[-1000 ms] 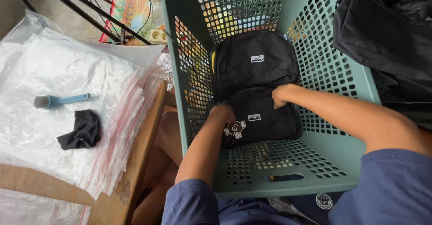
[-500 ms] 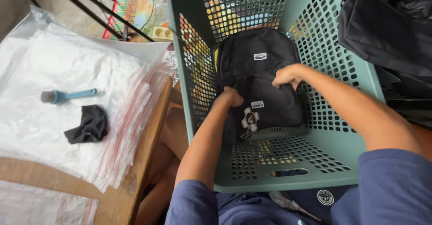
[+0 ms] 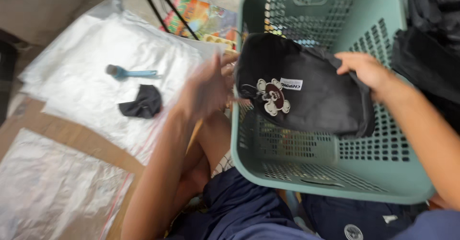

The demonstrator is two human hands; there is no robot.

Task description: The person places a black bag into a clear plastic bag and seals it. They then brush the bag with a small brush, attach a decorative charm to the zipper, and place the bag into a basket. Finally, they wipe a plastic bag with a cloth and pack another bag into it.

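My right hand [image 3: 364,70] grips the top right edge of a small black bag [image 3: 316,103] and holds it up over the green perforated laundry basket [image 3: 335,187]. On the bag's front are a white label and a cartoon skull charm [image 3: 272,96]. My left hand [image 3: 208,89] is blurred, fingers spread, just left of the bag's edge and outside the basket's rim. Whether it touches the bag is unclear. The basket rests against my lap.
To the left, a wooden table [image 3: 72,134] carries stacks of clear zip bags [image 3: 96,43], a blue brush [image 3: 132,72] and a crumpled black cloth [image 3: 143,102]. More black bags [image 3: 431,62] lie to the right of the basket. Colourful packaging [image 3: 196,14] and black tripod legs stand behind.
The front black bag has been lifted out of the basket by my right hand. My left hand has come off it and swung left over the rim. The view has tilted left.
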